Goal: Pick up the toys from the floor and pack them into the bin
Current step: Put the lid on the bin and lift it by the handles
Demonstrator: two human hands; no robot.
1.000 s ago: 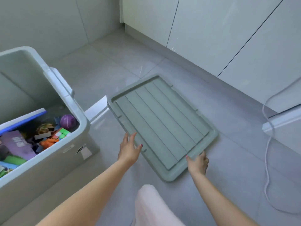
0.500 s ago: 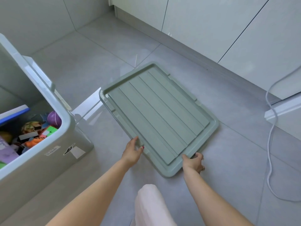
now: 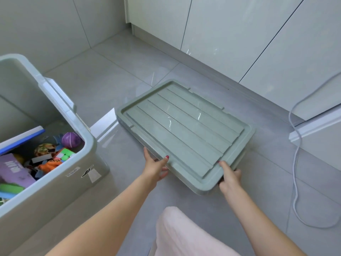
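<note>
- Both hands have closed on the near edge of the flat sage-green ribbed plastic lid [image 3: 186, 130], which lay flat on the floor a second ago; its near corner now appears tipped up off the tiles.
- At that near edge, the left hand [image 3: 154, 168] holds the lid, thumb on top of the rim and the other fingers curled beneath it.
- Close to the lid's nearest corner, the right hand [image 3: 229, 179] grips the rim the same way, thumb on top, fingers tucked under and mostly hidden.
- Along the left edge of the view stands the large pale grey-green plastic storage bin [image 3: 77, 174], open, well apart from the lid.
- Inside the bin, a jumble of toys [image 3: 46, 156] shows, among them a purple ball [image 3: 71, 139], a multicoloured puzzle cube [image 3: 65, 154], an orange soft toy [image 3: 49, 165] and a purple box [image 3: 13, 170].
- No toys show on the grey tiled floor [image 3: 129, 67] within this view, so the packing looks finished, and the lift suggests closing the bin is the step in hand.
- Next, the lid would need carrying left and lining up square over the bin's rim.
- Toward the floor's right edge, a white cable [image 3: 295, 183] trails below the white cabinet fronts, clear of the lid.
- At the bottom edge, the person's pale pink clothed knee [image 3: 184, 235] shows.
</note>
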